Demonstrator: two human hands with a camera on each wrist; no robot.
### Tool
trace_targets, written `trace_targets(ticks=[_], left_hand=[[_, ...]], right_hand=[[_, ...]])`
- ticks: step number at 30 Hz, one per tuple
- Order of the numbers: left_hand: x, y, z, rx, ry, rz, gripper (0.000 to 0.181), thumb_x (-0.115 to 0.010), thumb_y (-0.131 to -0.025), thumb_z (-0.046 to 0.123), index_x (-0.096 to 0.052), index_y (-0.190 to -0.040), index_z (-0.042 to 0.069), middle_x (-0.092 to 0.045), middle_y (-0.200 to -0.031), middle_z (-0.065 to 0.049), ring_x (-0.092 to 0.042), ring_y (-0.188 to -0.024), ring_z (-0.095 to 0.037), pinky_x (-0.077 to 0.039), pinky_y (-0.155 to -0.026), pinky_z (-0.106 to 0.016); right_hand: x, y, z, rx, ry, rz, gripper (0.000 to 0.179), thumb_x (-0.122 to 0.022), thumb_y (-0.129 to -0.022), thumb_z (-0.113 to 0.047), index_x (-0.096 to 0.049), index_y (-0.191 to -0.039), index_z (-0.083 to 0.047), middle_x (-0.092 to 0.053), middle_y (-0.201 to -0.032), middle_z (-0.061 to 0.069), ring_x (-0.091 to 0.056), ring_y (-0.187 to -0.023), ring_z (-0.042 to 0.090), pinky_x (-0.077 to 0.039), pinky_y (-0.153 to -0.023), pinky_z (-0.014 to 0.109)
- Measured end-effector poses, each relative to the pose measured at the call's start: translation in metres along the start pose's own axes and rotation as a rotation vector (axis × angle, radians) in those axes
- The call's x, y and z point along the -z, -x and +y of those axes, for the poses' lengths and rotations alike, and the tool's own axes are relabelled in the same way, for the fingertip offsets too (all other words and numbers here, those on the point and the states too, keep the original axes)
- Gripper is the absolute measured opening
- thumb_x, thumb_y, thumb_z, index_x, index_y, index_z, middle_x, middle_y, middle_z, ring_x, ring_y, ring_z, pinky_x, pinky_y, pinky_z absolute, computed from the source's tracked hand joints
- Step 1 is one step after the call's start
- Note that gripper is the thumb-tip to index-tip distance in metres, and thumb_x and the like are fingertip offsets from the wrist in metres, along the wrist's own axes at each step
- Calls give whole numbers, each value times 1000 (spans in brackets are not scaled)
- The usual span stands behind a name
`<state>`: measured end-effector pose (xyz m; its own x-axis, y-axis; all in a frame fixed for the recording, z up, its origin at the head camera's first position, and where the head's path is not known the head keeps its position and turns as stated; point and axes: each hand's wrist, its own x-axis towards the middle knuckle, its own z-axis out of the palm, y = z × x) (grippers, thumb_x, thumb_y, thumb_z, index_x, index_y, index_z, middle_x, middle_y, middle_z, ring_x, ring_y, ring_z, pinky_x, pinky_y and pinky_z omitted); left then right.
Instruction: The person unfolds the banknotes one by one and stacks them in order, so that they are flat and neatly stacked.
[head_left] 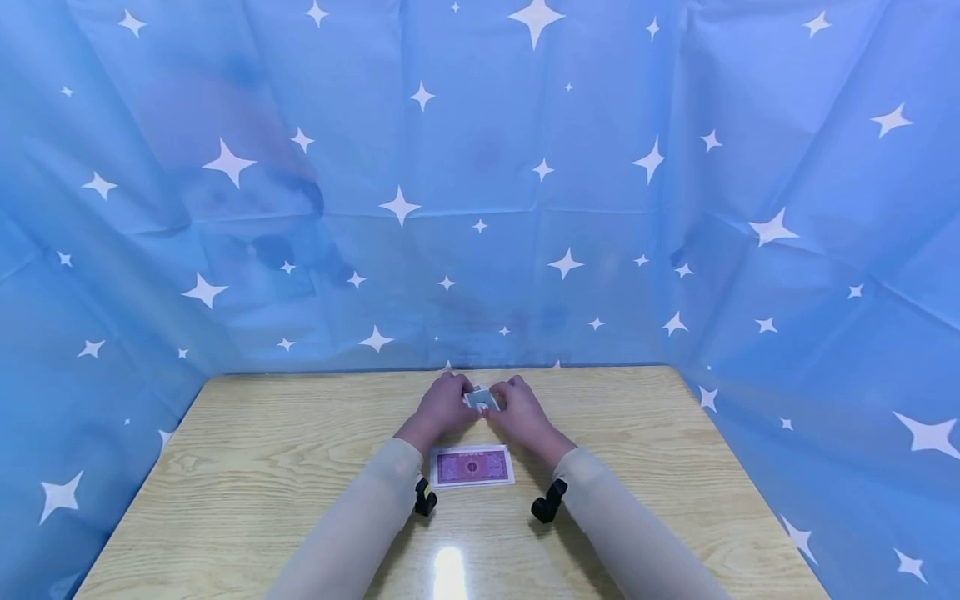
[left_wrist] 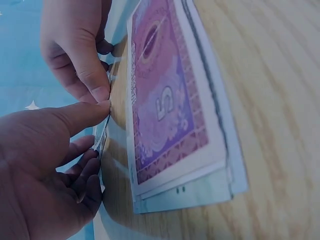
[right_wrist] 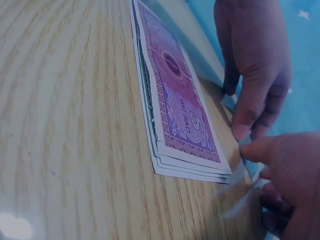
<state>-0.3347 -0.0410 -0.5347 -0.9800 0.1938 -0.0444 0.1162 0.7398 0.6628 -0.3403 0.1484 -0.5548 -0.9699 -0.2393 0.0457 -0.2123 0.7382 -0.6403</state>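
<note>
Near the far side of the table both hands meet over a small pale grey-and-white paper piece [head_left: 482, 399]. My left hand [head_left: 447, 402] pinches it from the left, and my right hand [head_left: 520, 410] from the right, thumbs close together. From the wrist views the paper appears nearly edge-on, mostly hidden by the fingers. Closer to me, between the forearms, lies a short stack of paper banknotes [head_left: 472, 466]. Its top note is purple with a white border, and "5" and "WU JIAO" [right_wrist: 184, 116] are printed on it. Paler sheets show under its edge [left_wrist: 190, 192].
A light wood-grain table [head_left: 285, 467] carries everything. Behind and beside it hangs a blue cloth [head_left: 480, 167] with white stars. Each cream sleeve has a black wrist mount, one on the left [head_left: 425, 497] and one on the right [head_left: 550, 502]. A bright reflection lies near the front.
</note>
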Motion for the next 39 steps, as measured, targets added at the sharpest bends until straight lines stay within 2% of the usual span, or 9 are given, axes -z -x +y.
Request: trace_targets(ticks=[5,10,13,17,22,29,39], left_hand=[[-2,-2,-3,-18,10,10,45,-89,-93,19,-70,-132,4,-62,-116,-9,-63,-101,-26,-58,-102,-49],[-5,-2,-8,-10,47,5,43,-89,-94,19,-69,-130,7,-61,-117,-7,-62,-101,-24,-58,-101,-46],[-5,-2,-10,-26,56,9,42,-89,-93,17,-69,-129,7,-61,-116,-7,-62,-99,-23,-58,-98,-46],[-5,-3,-12,-52,55,21,41,-89,-92,15,-70,-127,6,-61,-114,-8,-61,-97,-23,-58,-96,-45],[-4,-3,-12,-57,52,13,41,-89,-93,16,-69,-127,7,-61,-116,-8,-60,-97,-23,-58,-96,-45],[-5,-1,-11,-64,45,20,40,-88,-93,14,-69,-128,7,-62,-118,-11,-60,-97,-23,-57,-96,-45],[-8,-4,-15,-62,34,17,47,-88,-93,18,-67,-134,9,-62,-120,-7,-62,-102,-21,-58,-98,-43]], right_hand=[[0,0,0,-6,-21,4,51,-86,-97,-19,-70,-142,-1,-58,-115,9,-59,-100,21,-58,-94,43],[1,-1,1,-18,-53,0,51,-88,-96,-17,-71,-140,1,-58,-112,9,-58,-96,22,-56,-88,41],[0,-2,1,-21,-75,-4,50,-88,-95,-16,-71,-139,2,-58,-111,10,-57,-94,22,-55,-84,41],[-2,-4,0,-24,-104,3,47,-88,-94,-13,-71,-136,3,-60,-113,12,-58,-95,23,-56,-87,43],[-5,-8,0,-50,-138,23,37,-86,-94,-7,-72,-127,2,-62,-112,11,-61,-98,23,-58,-92,44],[-5,-8,-2,-54,-277,66,14,-75,-96,8,-72,-109,2,-69,-95,9,-64,-88,22,-58,-79,37],[-3,-7,2,-70,-324,98,10,-76,-96,7,-76,-103,1,-71,-92,8,-65,-84,20,-58,-73,32]])
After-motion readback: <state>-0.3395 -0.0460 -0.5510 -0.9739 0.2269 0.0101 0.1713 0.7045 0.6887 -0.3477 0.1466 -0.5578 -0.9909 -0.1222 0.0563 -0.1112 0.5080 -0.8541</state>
